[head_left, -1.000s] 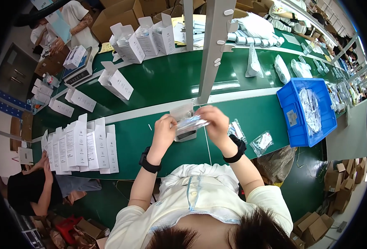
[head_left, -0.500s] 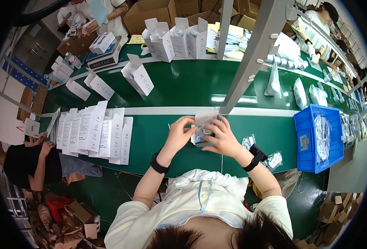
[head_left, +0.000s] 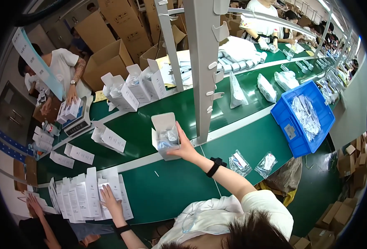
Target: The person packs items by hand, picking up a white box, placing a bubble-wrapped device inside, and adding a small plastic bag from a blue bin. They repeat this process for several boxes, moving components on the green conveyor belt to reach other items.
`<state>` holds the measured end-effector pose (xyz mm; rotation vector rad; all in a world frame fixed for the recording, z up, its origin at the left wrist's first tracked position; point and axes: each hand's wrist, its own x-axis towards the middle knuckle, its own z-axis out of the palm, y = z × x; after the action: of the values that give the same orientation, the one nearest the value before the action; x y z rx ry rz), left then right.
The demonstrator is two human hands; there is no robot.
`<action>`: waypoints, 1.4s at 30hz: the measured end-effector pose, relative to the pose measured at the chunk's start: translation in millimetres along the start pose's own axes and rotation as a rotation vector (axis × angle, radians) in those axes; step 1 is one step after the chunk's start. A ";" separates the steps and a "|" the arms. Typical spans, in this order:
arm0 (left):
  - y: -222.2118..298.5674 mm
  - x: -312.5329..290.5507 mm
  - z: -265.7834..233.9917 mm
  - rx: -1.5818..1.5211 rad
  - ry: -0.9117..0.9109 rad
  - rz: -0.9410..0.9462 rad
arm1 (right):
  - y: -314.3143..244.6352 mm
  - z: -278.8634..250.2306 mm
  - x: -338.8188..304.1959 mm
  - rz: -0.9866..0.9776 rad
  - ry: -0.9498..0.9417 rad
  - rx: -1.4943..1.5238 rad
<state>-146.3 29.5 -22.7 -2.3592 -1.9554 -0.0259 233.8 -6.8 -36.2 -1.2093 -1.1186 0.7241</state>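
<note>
My right hand (head_left: 185, 145) holds a white carton (head_left: 165, 151) by its right side, over the rail of the green bench. The carton's top flap stands up, and clear plastic-wrapped contents show inside. At the lower left my left hand (head_left: 110, 201) lies with fingers spread on the row of white folded cartons (head_left: 80, 195), touching one near the row's right end. A small white strip (head_left: 156, 174) rests on the green bench between my hands. Two clear bags of small parts (head_left: 240, 163) lie to the right of my right wrist.
A blue bin (head_left: 281, 120) of white packets stands at the right. A grey metal post (head_left: 202, 74) rises past the rail. On the far green belt (head_left: 150, 120) stand several white cartons (head_left: 109, 138) and wrapped items (head_left: 238, 92). A co-worker in white handles a carton on a scale (head_left: 77, 124).
My hands have parted. My right hand has carried the carton left toward the belt; my left has let go of it and reached to the carton row. The view has turned.
</note>
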 end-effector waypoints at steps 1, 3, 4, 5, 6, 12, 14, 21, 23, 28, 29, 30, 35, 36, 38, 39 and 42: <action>24.7 -7.5 -8.9 -0.067 -0.038 -0.001 | 10.1 2.9 22.1 -0.024 0.052 0.039; 74.5 -19.7 -15.2 -0.330 -0.080 0.042 | 25.8 11.0 65.7 -0.030 0.095 -0.022; 100.0 -26.1 -16.7 -0.420 -0.117 0.117 | 37.0 13.4 82.1 -0.029 0.128 -0.086; 126.0 -33.0 -16.6 -0.510 -0.157 0.197 | 48.4 11.7 92.4 -0.038 0.136 -0.082; 152.7 -38.9 -8.2 -0.489 -0.193 0.195 | 65.4 8.4 100.8 -0.091 0.176 -0.218; 237.6 -58.9 9.6 -0.283 -0.372 0.335 | 51.2 -15.3 33.6 0.038 -0.037 -0.543; 242.0 -52.8 9.3 -0.214 -0.420 0.348 | 1.9 -64.5 -6.7 0.190 -0.639 -0.565; 207.3 19.5 40.8 -0.943 -0.617 -0.001 | 57.0 -285.1 19.5 0.360 0.676 -0.869; 206.3 30.0 62.8 -1.079 -0.764 -0.003 | 115.5 -340.7 52.6 0.360 0.760 -1.000; 201.8 26.8 67.2 -1.449 -1.034 -0.125 | 153.2 -329.4 105.3 0.606 0.537 -0.830; 200.6 22.0 59.8 -1.494 -1.018 -0.160 | 150.7 -318.7 108.3 0.607 0.521 -0.826; 200.8 19.4 51.3 -1.498 -1.013 -0.177 | 141.5 -309.3 110.4 0.656 0.353 -0.818; 216.3 16.9 -4.6 -1.596 -0.816 0.052 | 136.9 -272.3 96.0 0.769 -0.535 -1.035; 217.9 15.3 -12.5 -1.577 -0.737 0.134 | 135.2 -261.3 91.9 0.775 -0.545 -1.035; 226.0 17.0 -22.7 -1.558 -0.666 0.202 | 128.8 -239.3 80.7 0.739 -0.341 -0.979; 234.4 19.3 -27.4 -1.478 -0.594 0.353 | 123.0 -232.7 71.3 0.721 -0.238 -0.950; 263.2 17.1 -40.3 -1.262 -0.339 0.586 | 84.1 -224.3 43.7 0.521 -0.016 -0.618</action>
<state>116.8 -4.9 5.8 -3.8085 -1.3537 -1.2057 468.4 -24.5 -98.9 -2.0716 -1.0824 0.7977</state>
